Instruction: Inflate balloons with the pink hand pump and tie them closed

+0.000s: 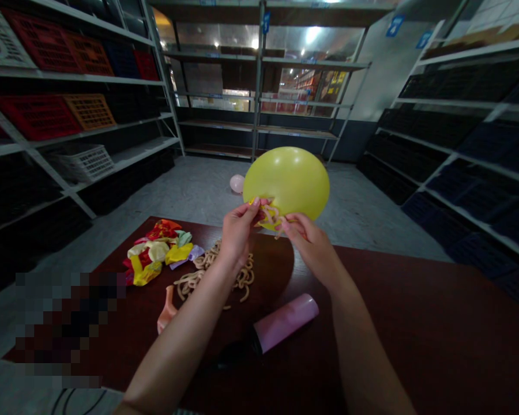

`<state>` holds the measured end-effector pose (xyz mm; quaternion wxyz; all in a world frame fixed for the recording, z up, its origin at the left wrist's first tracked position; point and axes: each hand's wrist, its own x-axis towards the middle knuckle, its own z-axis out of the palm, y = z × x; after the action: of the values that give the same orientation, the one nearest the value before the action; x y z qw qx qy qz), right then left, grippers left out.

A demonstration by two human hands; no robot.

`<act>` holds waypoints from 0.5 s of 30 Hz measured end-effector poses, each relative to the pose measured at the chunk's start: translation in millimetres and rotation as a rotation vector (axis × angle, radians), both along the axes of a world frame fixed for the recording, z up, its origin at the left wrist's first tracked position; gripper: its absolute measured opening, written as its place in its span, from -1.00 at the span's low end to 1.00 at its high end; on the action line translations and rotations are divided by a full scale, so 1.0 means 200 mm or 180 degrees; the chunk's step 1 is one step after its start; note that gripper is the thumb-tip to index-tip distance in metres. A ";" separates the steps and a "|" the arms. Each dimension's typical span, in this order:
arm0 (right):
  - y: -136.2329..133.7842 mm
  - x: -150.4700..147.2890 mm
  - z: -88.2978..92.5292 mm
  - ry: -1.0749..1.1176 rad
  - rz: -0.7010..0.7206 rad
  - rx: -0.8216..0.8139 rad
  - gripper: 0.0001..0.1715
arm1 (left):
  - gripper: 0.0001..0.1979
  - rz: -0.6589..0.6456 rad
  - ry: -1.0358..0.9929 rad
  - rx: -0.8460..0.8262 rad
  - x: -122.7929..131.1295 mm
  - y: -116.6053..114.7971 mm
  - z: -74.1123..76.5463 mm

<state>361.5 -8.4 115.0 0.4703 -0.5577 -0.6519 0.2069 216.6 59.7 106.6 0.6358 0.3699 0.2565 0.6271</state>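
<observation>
An inflated yellow balloon (288, 178) hangs above the far edge of the table, its neck turned toward me. My left hand (241, 225) is closed, pinching the balloon's neck between thumb and fingers. Closed as well, my right hand (305, 233) pinches one end of a tan cord (271, 215), whose loops lie between both hands in front of the balloon. Below my left wrist, a tangled heap of tan cord (192, 282) rests on the table. A pink cylinder with a black end (288, 323), perhaps a pump, lies on its side between my forearms.
Limp balloons in several colours (155, 251) lie at the table's far left, and a peach one (167, 311) beside my left forearm. A pale pink balloon (237, 184) is on the floor beyond the dark red table (398, 311). Shelves with crates (38, 115) line the sides.
</observation>
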 end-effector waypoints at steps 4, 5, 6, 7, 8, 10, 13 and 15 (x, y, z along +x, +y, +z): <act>0.03 -0.05 -0.04 0.0561 -0.0289 -0.0152 -0.54 | -0.79 0.0220 0.0391 0.0325 0.05 -0.05 -0.02; 0.05 -0.06 -0.05 0.0795 -0.0294 -0.0145 -0.52 | -0.79 0.0256 0.0457 0.0394 0.06 -0.06 -0.02; 0.06 -0.07 -0.06 0.1086 -0.0294 -0.0117 -0.52 | -0.79 0.0275 0.0511 0.0456 0.07 -0.08 -0.02; 0.08 -0.08 -0.07 0.1409 -0.0296 -0.0080 -0.52 | -0.80 0.0286 0.0555 0.0518 0.08 -0.10 -0.02; 0.09 -0.09 -0.08 0.1734 -0.0305 -0.0047 -0.51 | -0.81 0.0296 0.0587 0.0585 0.09 -0.11 -0.02; 0.10 -0.10 -0.09 0.2297 -0.0290 -0.0031 -0.49 | -0.82 0.0304 0.0625 0.0694 0.11 -0.14 -0.03; 0.10 -0.10 -0.08 0.2802 -0.0223 -0.0047 -0.46 | -0.81 0.0280 0.0633 0.0722 0.13 -0.17 -0.03; 0.09 -0.08 -0.07 0.2815 -0.0200 -0.0129 -0.48 | -0.82 0.0279 0.0633 0.0710 0.13 -0.16 -0.03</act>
<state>345.1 10.2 100.2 0.6990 -0.4442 -0.3666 0.4239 243.5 27.5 100.0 0.5342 0.4869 0.2629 0.6390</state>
